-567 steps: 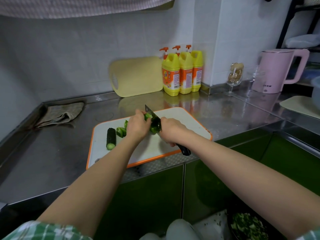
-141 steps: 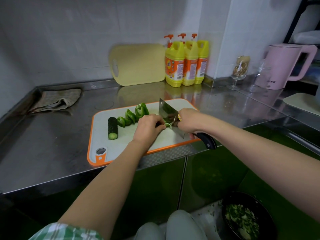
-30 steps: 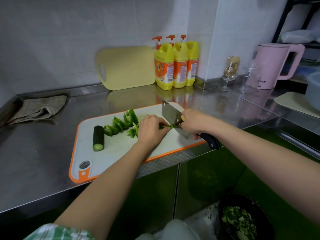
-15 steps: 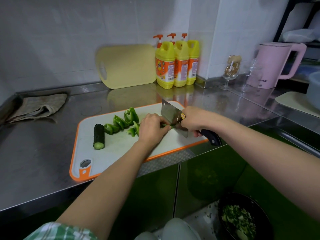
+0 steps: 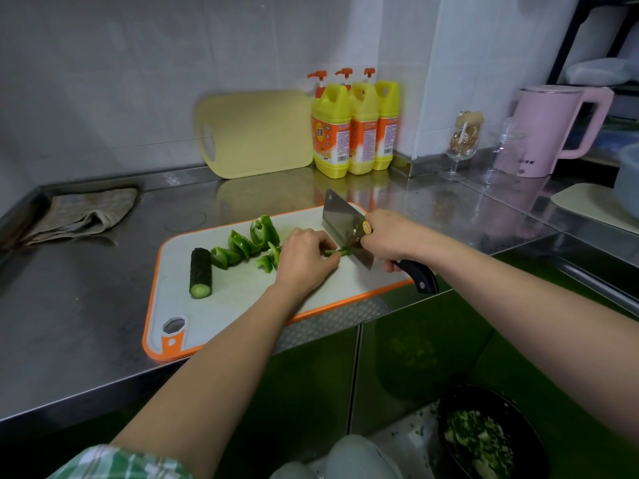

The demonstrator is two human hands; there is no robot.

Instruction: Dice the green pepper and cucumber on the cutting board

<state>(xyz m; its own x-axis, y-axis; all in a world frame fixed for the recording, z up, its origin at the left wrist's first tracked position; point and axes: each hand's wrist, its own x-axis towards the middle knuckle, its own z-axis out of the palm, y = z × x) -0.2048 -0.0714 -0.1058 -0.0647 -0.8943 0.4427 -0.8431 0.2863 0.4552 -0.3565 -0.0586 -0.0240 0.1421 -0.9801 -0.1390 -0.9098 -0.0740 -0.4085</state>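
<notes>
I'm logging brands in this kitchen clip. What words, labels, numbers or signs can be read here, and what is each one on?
No text here can be read well enough to quote.
Yellow detergent bottles: the orange labels carry print and barcodes, too blurred to read.
Pink kettle: a small dark line of print near its base, too small to read.
Cleaver: the round yellow and red sticker is unreadable.

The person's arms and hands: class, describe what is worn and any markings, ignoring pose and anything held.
The left hand and right hand are bare: no gloves, rings or watch show. The left forearm and right forearm are uncovered. The left arm ends in a green-and-white checked sleeve at the bottom edge; the right arm's sleeve is out of view.
</notes>
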